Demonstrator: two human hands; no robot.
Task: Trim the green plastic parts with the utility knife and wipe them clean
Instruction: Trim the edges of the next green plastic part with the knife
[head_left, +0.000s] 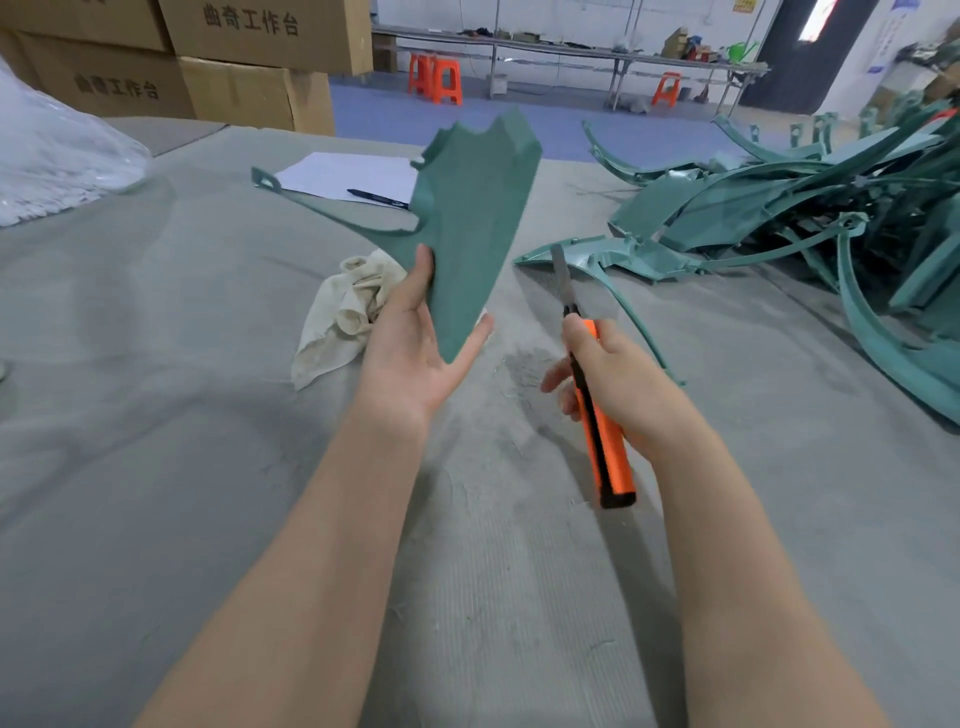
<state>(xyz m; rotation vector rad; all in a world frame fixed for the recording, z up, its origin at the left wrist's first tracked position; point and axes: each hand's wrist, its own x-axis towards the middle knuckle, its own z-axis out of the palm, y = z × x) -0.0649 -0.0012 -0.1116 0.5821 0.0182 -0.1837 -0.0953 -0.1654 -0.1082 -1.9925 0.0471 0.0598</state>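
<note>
My left hand (415, 348) holds a large green plastic part (467, 223) upright by its narrow lower tip, thumb on one face and fingers behind. A thin arm of the part reaches out to the left. My right hand (613, 384) grips an orange and black utility knife (597, 415) with its blade extended and pointing up, a short way right of the part and not touching it. A crumpled off-white cloth (343, 312) lies on the table just left of my left hand.
A heap of green plastic parts (810, 208) fills the table's right side. A sheet of paper (348, 174) with a pen (379, 199) lies behind the held part. A clear plastic bag (57, 156) sits far left, cardboard boxes (208, 67) behind it. Grey felt table (182, 415).
</note>
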